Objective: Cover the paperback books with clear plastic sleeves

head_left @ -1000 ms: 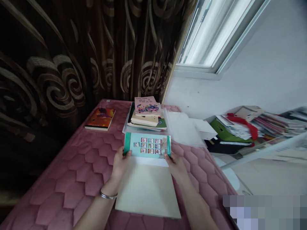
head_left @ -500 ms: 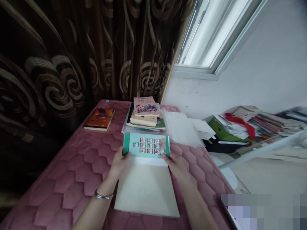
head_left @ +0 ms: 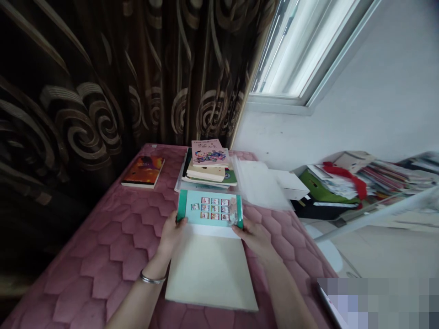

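Mattress (head_left: 116, 237) below, left hand (head_left: 170, 234) and right hand (head_left: 254, 235) still hold the teal book (head_left: 213, 208).

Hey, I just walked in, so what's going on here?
A person holds a teal booklet, left hand at its left edge, right hand at its right. A cream sheet or cover shows just below it, nearer the person, over the pink quilted mattress. Beyond is a pile of books with a pink book on top; an orange book lies apart to the left.
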The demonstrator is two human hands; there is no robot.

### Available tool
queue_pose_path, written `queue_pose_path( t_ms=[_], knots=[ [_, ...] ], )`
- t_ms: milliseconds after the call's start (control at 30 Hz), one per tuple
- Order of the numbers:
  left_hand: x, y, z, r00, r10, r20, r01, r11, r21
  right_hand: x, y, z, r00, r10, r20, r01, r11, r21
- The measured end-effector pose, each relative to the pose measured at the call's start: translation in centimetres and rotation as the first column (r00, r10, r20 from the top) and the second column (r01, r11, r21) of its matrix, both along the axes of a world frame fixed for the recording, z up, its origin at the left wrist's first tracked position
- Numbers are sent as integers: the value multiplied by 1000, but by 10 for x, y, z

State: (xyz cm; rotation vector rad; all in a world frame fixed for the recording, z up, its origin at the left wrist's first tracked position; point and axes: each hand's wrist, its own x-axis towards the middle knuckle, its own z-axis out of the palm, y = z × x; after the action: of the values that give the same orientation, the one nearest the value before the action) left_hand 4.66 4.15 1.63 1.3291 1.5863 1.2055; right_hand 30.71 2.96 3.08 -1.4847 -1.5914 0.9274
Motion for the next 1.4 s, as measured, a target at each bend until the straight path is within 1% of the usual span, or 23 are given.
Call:
queue_pose_path(
  t_ms=[67,167,233,367,467,667,767,867,967,1100,1267,1400],
  knots=[
    [0,-1,0,1000,-7,3,7,1000,7,0,-2,2,1000,9,7,-9,1000,-1],
    [-2,-1,-1,999,-25,-20,25,1000,4,-1,-5,2,997,-54,47,54,999,4],
    [-2,-1,-1,999,-30,-33,30,1000,-1,-2,-7,-2,995,-87,49,87,996,2],
    [-3,-2,2,997,-29,-67,29,1000,-7,-5,-11,-11,996,-94,-3,94,996,5],
    [-5,-2,5,993,-53,-105,49,998,-40,-7,-13,-16,993,-115,-21,115,993,22],
    [-10,-2,9,981,-83,-174,68,994,-87,-8,-13,-25,988,-156,-16,157,985,66],
    [-11,-2,10,971,-89,-223,68,993,-98,-7,-13,-30,986,-169,-9,170,984,59],
    [-10,-3,13,971,-94,-218,75,993,-94,-7,-13,-30,986,-167,-27,168,985,32],
    [-9,-4,15,974,-86,-210,68,993,-93,-6,-14,-27,988,-134,-71,137,990,38],
    [-8,-3,15,973,-79,-215,59,993,-99,-7,-15,-24,989,-142,-49,144,988,46],
    [-9,-1,11,970,-84,-226,68,995,-77,-7,-14,-32,980,-195,-24,197,978,70],
    [-9,-2,13,957,-88,-276,64,993,-96,-6,-14,-37,979,-205,15,202,973,108]
  ],
)
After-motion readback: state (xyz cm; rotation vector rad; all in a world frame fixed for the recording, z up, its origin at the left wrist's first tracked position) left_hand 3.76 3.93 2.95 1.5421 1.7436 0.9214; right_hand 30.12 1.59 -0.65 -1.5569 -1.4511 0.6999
